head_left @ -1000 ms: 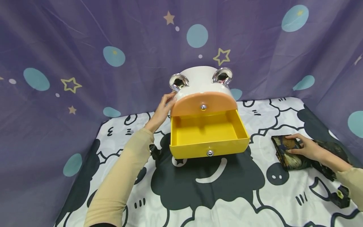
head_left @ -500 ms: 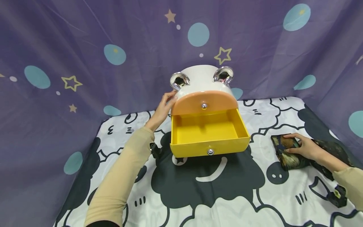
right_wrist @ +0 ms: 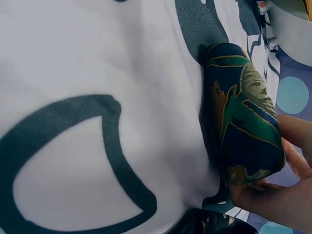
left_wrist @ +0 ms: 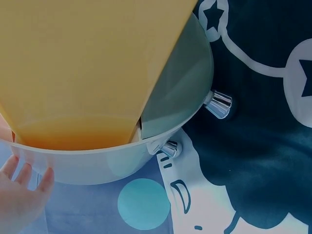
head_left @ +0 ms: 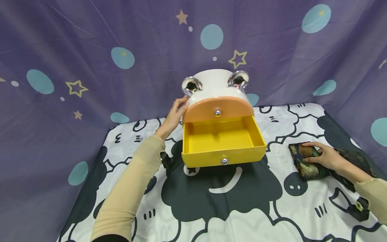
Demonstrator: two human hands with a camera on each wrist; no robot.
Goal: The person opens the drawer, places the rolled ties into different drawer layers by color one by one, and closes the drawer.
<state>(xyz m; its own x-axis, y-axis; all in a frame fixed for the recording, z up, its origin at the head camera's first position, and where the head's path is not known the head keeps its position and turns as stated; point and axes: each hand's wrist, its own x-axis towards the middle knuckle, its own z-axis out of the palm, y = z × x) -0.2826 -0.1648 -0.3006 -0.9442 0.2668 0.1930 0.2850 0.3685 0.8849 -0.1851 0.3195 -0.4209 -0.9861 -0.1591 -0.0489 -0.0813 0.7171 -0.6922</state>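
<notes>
A frog-shaped drawer box (head_left: 216, 84) stands at the back of the cloth, with a white top, silver eyes and an orange upper drawer. Its yellow lower drawer (head_left: 202, 159) is pulled out, and nothing shows inside. My left hand (head_left: 173, 117) touches the box's left side just under one eye. In the left wrist view, the relaxed fingertips of that left hand (left_wrist: 24, 192) meet the white shell's edge. At the right, my right hand (head_left: 329, 158) grips a dark brocade-patterned folded cloth (head_left: 302, 163). The right wrist view shows the folded cloth's (right_wrist: 243, 117) navy, green and gold pattern, with thumb and fingers around one end.
Another dark patterned fabric piece (head_left: 356, 161) lies beside and partly behind my right wrist. A white and dark cartoon tablecloth (head_left: 242, 228) covers the surface. A purple curtain (head_left: 145, 40) with stars and blue ovals hangs behind and at both sides.
The view has shifted very slightly. Both hands, the drawer box and the folded cloth stay essentially where they were.
</notes>
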